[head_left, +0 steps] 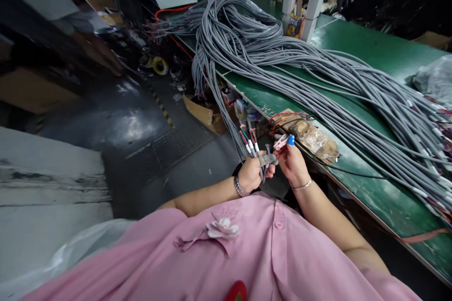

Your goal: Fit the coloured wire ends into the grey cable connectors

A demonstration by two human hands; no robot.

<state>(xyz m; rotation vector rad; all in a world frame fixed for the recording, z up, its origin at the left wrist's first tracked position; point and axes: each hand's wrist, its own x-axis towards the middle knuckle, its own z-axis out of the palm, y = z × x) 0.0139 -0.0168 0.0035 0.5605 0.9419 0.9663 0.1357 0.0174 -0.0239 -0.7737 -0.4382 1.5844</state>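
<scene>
My left hand is closed around several grey cables. Their ends point up and away from me, with white sleeves and fanned red, green and black wires at the tips. A grey covering wraps the left thumb. Close beside it, my right hand pinches a small pink-and-white piece, whose kind I cannot make out. A blue cover sits on a right fingertip. Both hands are in front of my body, near the table's edge. The left fingers partly hide the cables.
A large bundle of grey cables lies along the green table, some hanging over its near edge. A packet wrapped in brown and clear material rests at that edge. Below are a cardboard box and a tape roll.
</scene>
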